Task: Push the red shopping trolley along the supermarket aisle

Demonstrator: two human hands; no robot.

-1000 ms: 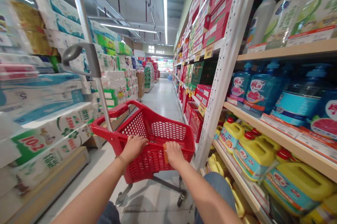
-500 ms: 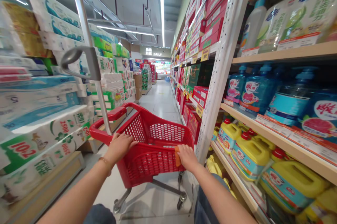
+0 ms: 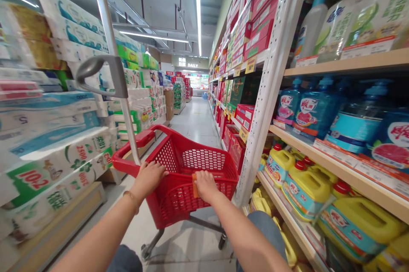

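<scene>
A red plastic shopping cart basket [image 3: 188, 204] stands in front of me, with perforated walls and a metal wheeled frame. My left hand [image 3: 149, 181] is on its near left rim, fingers curled over the edge. An orange cloth [image 3: 194, 185], partly hidden, is under my right hand [image 3: 206, 184]. That hand presses it around the middle of the near side's rim, fingers closed over the top. Behind my left hand, the red push handle [image 3: 128, 154] extends left. A metal pole [image 3: 107, 20] with a grey grip [image 3: 118, 76] rises beside it.
Stacked packs of tissue paper [image 3: 73, 152] line the left side. On the right, wooden shelves [image 3: 338, 159] carry yellow detergent jugs [image 3: 302, 191] and blue pump bottles [image 3: 311, 108]. A white perforated upright [image 3: 271, 71] stands close to the cart. The tiled aisle floor [image 3: 196, 122] stretches ahead.
My right hand has slid left along the cart's rim with the orange cloth, from near the right corner to about the middle. My left hand stays on the rim.
</scene>
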